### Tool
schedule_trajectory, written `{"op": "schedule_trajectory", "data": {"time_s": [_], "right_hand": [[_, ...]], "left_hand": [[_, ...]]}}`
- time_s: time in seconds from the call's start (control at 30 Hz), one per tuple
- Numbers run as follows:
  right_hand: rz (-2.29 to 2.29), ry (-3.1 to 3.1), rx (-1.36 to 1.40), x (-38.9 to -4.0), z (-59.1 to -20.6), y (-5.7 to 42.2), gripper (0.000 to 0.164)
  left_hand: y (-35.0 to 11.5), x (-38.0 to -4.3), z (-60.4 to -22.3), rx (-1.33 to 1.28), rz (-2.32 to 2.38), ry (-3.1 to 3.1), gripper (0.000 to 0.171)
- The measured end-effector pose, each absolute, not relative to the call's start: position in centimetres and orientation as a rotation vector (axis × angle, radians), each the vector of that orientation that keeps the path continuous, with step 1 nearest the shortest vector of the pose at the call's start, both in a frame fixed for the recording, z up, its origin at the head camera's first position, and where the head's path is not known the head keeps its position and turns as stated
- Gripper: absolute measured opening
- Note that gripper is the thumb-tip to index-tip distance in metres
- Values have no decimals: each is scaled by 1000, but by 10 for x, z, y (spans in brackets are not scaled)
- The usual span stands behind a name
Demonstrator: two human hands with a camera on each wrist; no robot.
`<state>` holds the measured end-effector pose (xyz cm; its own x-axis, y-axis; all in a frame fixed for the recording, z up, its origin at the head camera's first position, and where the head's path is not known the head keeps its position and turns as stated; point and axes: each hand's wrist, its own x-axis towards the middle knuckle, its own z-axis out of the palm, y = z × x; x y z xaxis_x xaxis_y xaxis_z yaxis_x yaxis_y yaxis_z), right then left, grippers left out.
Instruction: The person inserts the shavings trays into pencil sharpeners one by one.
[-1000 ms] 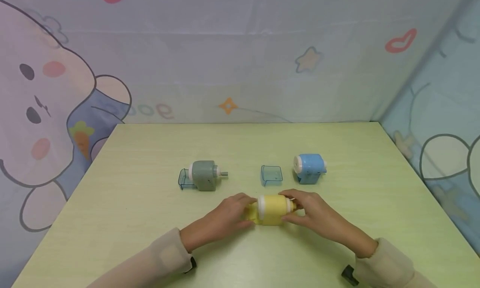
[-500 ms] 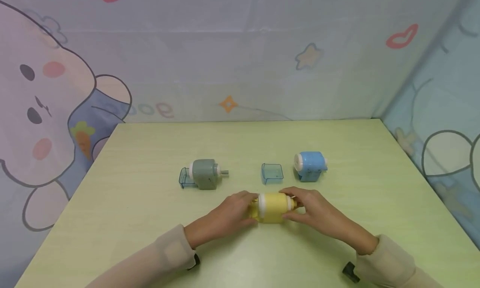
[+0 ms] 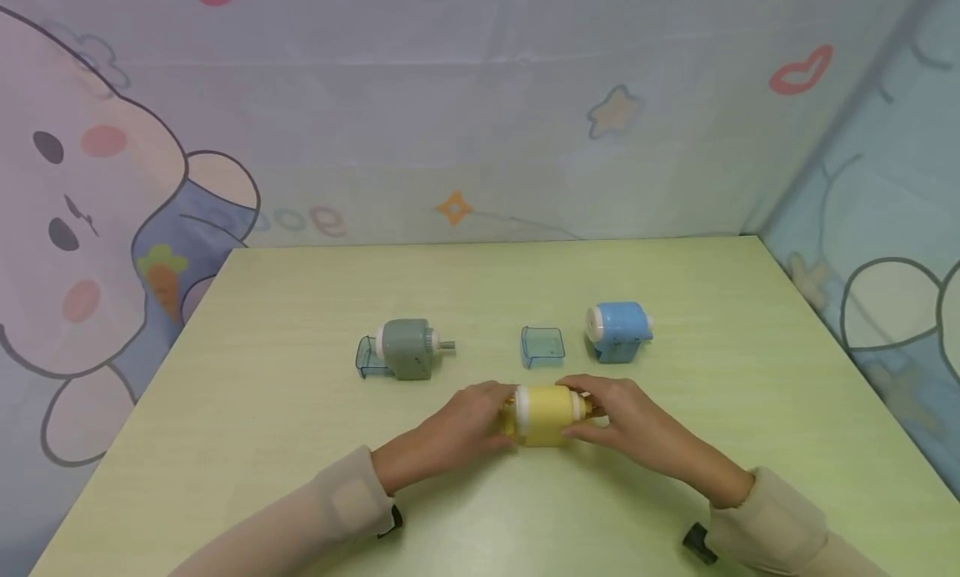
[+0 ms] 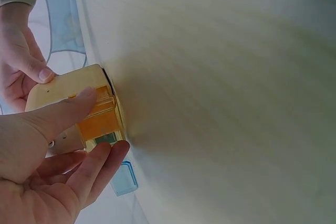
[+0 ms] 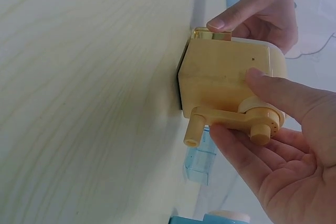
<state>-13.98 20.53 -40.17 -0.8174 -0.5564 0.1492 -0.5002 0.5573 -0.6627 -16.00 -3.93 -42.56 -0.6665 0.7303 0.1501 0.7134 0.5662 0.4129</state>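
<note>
A yellow hand-crank pencil sharpener point(image 3: 546, 415) lies between my two hands on the table. My left hand point(image 3: 467, 428) pinches its see-through yellow shavings drawer point(image 4: 98, 124) between thumb and fingers, at the sharpener's left end. The drawer sits mostly inside the body, with a short part showing. My right hand point(image 3: 632, 424) grips the body from the crank end, thumb on one side and fingers on the other. The crank point(image 5: 223, 117) shows beside those fingers in the right wrist view.
Behind, a grey-green sharpener point(image 3: 408, 349) stands with its clear drawer point(image 3: 371, 356) pulled partway out. A loose clear blue drawer point(image 3: 543, 345) lies left of a blue sharpener point(image 3: 619, 332). A printed cloth point(image 3: 525, 143) hangs behind the table point(image 3: 300, 293).
My left hand has moved slightly right, pushing the yellow drawer further into the sharpener's body. The right hand keeps its grip, and the other sharpeners stay put.
</note>
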Motion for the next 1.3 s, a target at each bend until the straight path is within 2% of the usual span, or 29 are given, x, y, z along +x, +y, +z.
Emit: {"op": "schedule_trajectory", "data": {"time_s": [0.57,1.3], "right_hand": [[-1165,2660,-910,-139,-400,205,50],[-1189,2644,-898,-139,-402,207,49]], "left_hand": [[-32,-162,-425,1179,823,2707,79],[-25,-163,-428,1131,851,2701,81]]}}
